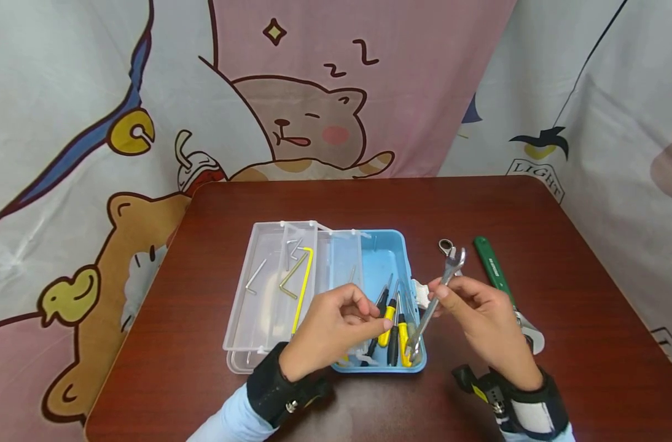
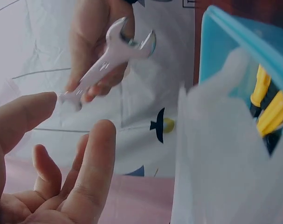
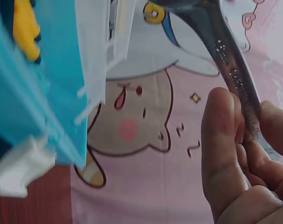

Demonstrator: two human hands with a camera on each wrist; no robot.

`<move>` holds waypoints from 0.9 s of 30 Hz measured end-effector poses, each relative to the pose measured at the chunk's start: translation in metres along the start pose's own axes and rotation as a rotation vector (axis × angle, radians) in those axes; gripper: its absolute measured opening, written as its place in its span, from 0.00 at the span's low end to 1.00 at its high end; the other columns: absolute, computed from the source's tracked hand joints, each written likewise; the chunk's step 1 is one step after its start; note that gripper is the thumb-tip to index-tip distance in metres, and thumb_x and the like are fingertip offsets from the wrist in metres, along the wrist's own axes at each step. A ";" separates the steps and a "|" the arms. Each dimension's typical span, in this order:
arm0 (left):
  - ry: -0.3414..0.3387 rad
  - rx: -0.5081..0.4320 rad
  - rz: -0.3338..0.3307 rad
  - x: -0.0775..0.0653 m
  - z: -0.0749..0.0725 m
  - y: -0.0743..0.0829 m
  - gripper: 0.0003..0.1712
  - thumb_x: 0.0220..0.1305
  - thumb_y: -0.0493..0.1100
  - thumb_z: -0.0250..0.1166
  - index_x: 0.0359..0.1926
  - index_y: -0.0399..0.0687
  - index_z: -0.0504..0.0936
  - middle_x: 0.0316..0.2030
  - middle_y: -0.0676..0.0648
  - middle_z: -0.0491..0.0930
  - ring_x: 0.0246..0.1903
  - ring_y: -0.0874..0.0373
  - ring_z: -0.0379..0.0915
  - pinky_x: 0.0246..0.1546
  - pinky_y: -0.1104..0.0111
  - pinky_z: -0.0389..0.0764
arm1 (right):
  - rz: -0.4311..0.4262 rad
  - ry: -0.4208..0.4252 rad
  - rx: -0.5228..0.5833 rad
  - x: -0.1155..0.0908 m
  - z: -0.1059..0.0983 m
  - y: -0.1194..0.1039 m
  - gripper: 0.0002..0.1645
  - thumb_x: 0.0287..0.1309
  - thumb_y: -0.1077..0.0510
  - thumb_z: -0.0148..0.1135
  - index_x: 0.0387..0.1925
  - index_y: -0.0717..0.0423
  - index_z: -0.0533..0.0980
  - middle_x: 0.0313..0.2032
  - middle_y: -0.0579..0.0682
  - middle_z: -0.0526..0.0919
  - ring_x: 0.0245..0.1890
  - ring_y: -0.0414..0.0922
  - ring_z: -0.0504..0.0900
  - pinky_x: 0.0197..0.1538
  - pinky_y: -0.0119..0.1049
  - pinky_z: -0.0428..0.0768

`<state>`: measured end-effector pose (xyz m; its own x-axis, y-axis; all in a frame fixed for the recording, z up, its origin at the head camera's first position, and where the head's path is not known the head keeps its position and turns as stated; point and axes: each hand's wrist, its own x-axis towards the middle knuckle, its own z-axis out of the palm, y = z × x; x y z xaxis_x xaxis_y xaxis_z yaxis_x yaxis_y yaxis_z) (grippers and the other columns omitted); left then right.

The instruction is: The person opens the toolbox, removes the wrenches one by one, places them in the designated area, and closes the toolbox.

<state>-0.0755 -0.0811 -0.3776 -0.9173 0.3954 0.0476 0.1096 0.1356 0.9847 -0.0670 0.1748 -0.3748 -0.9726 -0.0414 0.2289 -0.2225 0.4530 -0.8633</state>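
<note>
My right hand [image 1: 482, 316] pinches a shiny open-ended wrench [image 1: 434, 302] between thumb and fingers, over the right edge of a blue toolbox [image 1: 384, 242]. One forked jaw of the wrench points up and away; its lower end is above the box. In the left wrist view, the forked end of this wrench [image 2: 104, 65] faces the camera. My left hand [image 1: 336, 325] hovers over the box's front left part, its fingers loosely bent and holding nothing. Inside the box lie several screwdrivers [image 1: 402, 341] with yellow and black handles.
The box's clear lid [image 1: 247, 331] lies folded open to the left, with a yellow hex key [image 1: 305, 282] and several metal ones in it. A ring-ended wrench [image 1: 445, 246] and a green-handled adjustable wrench [image 1: 493, 267] lie on the table [image 1: 164, 344] to the right.
</note>
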 end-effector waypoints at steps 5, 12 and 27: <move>0.068 0.011 0.015 -0.005 -0.013 0.000 0.14 0.58 0.40 0.79 0.33 0.42 0.80 0.36 0.47 0.86 0.31 0.56 0.85 0.36 0.67 0.86 | 0.006 0.034 -0.082 0.004 -0.015 0.010 0.10 0.71 0.59 0.65 0.47 0.61 0.85 0.41 0.55 0.89 0.31 0.41 0.87 0.36 0.29 0.86; 0.190 0.017 0.156 -0.023 -0.044 0.003 0.12 0.59 0.34 0.77 0.36 0.39 0.79 0.39 0.43 0.86 0.35 0.54 0.86 0.39 0.65 0.88 | 0.069 0.082 -0.184 0.008 -0.026 0.023 0.15 0.72 0.52 0.64 0.47 0.61 0.86 0.43 0.54 0.89 0.31 0.39 0.88 0.37 0.25 0.82; 0.802 -0.032 0.039 -0.078 -0.135 -0.022 0.12 0.60 0.27 0.74 0.38 0.27 0.77 0.38 0.41 0.88 0.31 0.54 0.87 0.38 0.69 0.87 | 0.216 -0.080 -0.325 0.018 -0.035 0.061 0.25 0.74 0.46 0.61 0.53 0.65 0.82 0.32 0.53 0.87 0.32 0.49 0.86 0.29 0.35 0.78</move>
<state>-0.0576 -0.2374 -0.3808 -0.9100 -0.3752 0.1763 0.1477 0.1039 0.9836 -0.0958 0.2329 -0.4080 -0.9997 0.0222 0.0107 0.0084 0.7166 -0.6974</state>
